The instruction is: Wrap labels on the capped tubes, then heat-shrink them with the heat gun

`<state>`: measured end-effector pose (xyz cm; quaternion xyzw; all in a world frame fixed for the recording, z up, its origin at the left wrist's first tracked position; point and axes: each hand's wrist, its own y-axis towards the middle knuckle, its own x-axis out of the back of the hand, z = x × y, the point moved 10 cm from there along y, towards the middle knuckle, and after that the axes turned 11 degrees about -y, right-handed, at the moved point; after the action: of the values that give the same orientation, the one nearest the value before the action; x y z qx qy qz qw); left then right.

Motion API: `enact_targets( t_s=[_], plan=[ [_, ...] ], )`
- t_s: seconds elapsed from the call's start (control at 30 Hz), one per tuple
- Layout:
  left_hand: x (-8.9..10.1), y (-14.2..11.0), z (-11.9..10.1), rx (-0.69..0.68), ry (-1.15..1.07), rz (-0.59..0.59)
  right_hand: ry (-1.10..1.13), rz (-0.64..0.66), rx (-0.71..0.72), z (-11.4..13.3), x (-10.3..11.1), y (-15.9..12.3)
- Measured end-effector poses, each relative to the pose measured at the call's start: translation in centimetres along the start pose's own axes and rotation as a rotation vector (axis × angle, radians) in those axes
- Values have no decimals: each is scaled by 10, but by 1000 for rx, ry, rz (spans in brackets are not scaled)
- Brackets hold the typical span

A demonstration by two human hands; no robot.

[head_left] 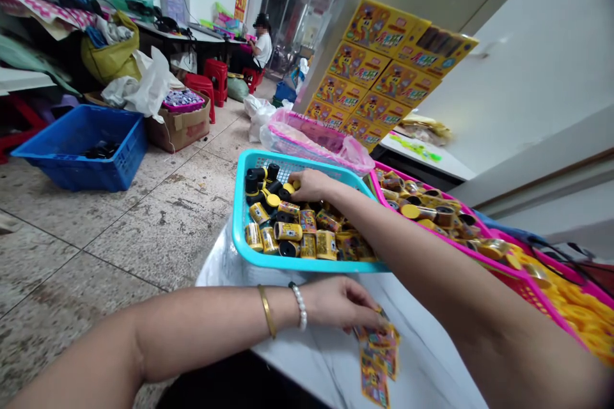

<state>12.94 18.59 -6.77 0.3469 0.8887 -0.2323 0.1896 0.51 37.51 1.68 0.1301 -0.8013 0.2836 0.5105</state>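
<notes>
My right hand (311, 185) reaches into a turquoise plastic basket (307, 264), its fingers curled down among small black and yellow cylinders (273, 199). A bit of yellow shows at its fingertips, but what they grip is not clear. In the basket's near half lie several small cylinders wrapped in printed yellow film (288, 231). On the white marbled tabletop, my left hand (343, 303) has its thumb and fingers closed at the top of some colourful printed labels (375, 380). The labels overlap in a loose fan below the fingertips.
Pink baskets (499, 268) on my right hold more wrapped cylinders and yellow parts. Stacked yellow printed boxes (359, 64) stand behind. A blue crate (81, 160) and a cardboard box (180, 131) rest on the floor to the left. A person (261, 48) sits at a far table.
</notes>
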Motion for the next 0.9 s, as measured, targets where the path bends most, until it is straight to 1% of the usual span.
enact_targets(
  t_s=[0.13,0.2,0.33,0.43,0.5,0.63,0.7,0.8,0.9],
  plan=[
    [2,2,2,14,-13,-22,-7,-19,-27,-2,-8,6],
    [2,-2,-1,26,-7,-25,-13,-19,-37,-1,-8,9],
    [1,-10,-8,49,5,-26,-36,11,-14,5,-6,13],
    [0,-11,-10,46,11,-22,-32,18,-19,6,-5,13],
    [0,-11,-10,38,18,-31,-17,5,-60,3,-5,13],
    [1,-13,-11,50,45,-53,29,-28,-187,-6,-9,11],
    [1,-14,-12,56,43,-66,59,-46,-206,-8,-9,10],
    [4,-15,-14,51,5,-101,124,-102,-199,-13,-3,5],
    [5,-13,-14,44,-7,-106,203,-187,-211,-27,17,-8]
  ],
)
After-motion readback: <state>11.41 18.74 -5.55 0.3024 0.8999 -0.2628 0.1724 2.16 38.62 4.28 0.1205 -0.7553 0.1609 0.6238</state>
